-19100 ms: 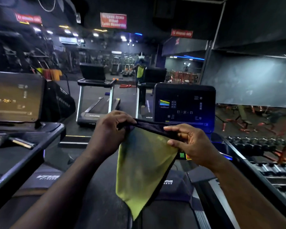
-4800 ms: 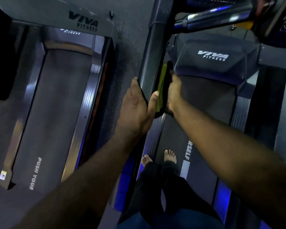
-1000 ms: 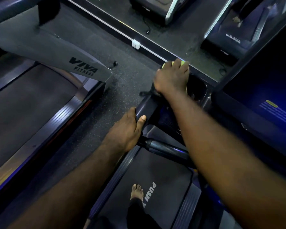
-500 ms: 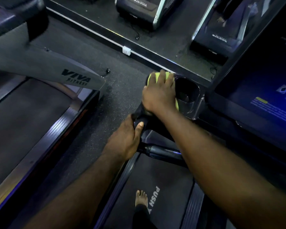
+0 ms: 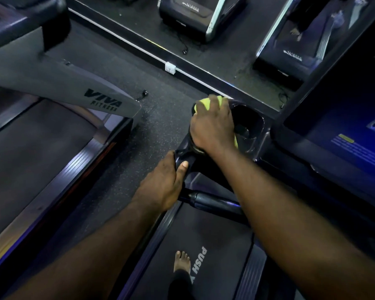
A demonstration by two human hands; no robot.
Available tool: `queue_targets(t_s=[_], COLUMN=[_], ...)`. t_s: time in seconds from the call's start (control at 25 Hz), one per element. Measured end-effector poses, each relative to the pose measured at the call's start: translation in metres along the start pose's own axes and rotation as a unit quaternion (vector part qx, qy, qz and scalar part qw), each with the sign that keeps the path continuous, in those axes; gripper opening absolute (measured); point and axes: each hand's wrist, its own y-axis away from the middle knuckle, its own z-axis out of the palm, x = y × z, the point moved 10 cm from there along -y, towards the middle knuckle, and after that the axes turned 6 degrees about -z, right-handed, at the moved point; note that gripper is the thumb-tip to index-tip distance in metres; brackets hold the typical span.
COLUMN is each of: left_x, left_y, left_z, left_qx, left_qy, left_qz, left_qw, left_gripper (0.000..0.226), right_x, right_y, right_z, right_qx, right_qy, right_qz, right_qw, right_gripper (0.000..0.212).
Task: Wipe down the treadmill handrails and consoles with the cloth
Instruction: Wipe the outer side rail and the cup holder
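Cloth [image 5: 206,103]: yellow-green, bunched up, sitting centre frame on the left front corner of the console tray. Only a tuft between the fingers and a sliver by the wrist show; the rest is covered.

Right hand [image 5: 212,126]: laid over the cloth with fingers curled down round the bunch, pressing it onto the corner.

Left hand [image 5: 162,187]: just below and left of the right hand, wrapped round the handrail [image 5: 182,153] with the thumb on top. The fingers on the far side are hidden. It appears to serve as a brace.

Handrail: its long axis climbs from lower left to upper right, running from the left hand straight up into the corner under the cloth. A crossbar [image 5: 212,201] branches off to the right beneath the right forearm.

Cup holder [image 5: 249,122]: touching the right edge of the cloth hand. The console [image 5: 333,148] lies beyond it at right of frame, its screen dimly lit.

Assessment: the surfaces left to wipe lie rightward of the cloth, and the right hand is much the nearer, so a sideways sweep would meet the cup holder's rim first.

Surroundings: belt [image 5: 214,234] and a bare foot [image 5: 182,262] at bottom centre; a neighbouring treadmill [image 5: 74,87] upper left, across a strip of speckled floor [image 5: 156,118]
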Motion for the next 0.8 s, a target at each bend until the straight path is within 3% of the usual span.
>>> queue_targets(t_s=[0.08,0.16,0.24,0.32,0.48,0.68,0.76,0.8], left_x=[-0.002,-0.007,-0.007,-0.008,-0.003,-0.007,-0.006,-0.005], left_y=[-0.002,-0.002,-0.004,-0.005,-0.004,-0.006,-0.004,-0.003], left_z=[0.003,0.005,0.006,0.005,0.002,0.004,0.005,0.005], left_qx=[-0.006,-0.005,-0.002,-0.004,-0.001,0.006,-0.003,-0.004], left_qy=[-0.003,0.0,-0.001,-0.006,-0.005,0.003,-0.005,-0.006], left_qz=[-0.002,0.002,0.007,-0.006,-0.004,0.005,0.0,-0.001], left_qw=[1.0,1.0,1.0,1.0,1.0,1.0,1.0,1.0], left_gripper=[0.071,0.075,0.077,0.075,0.072,0.068,0.068,0.069], right_x=[0.012,0.047,0.066,0.044,0.012,0.082,0.065,0.049], right_y=[-0.025,-0.063,-0.081,-0.067,-0.017,-0.067,-0.051,-0.03], right_z=[-0.001,-0.028,-0.035,-0.028,0.0,-0.039,-0.028,-0.022], right_qx=[-0.057,-0.066,-0.052,-0.073,0.002,0.001,0.004,0.049], right_qy=[0.006,-0.066,-0.069,-0.044,-0.014,-0.146,-0.146,-0.126], right_qz=[-0.011,0.082,0.135,0.124,0.027,0.211,0.217,0.204], right_qw=[0.998,0.992,0.987,0.989,1.0,0.967,0.965,0.97], right_gripper=[0.061,0.053,0.052,0.058,0.065,0.049,0.058,0.061])
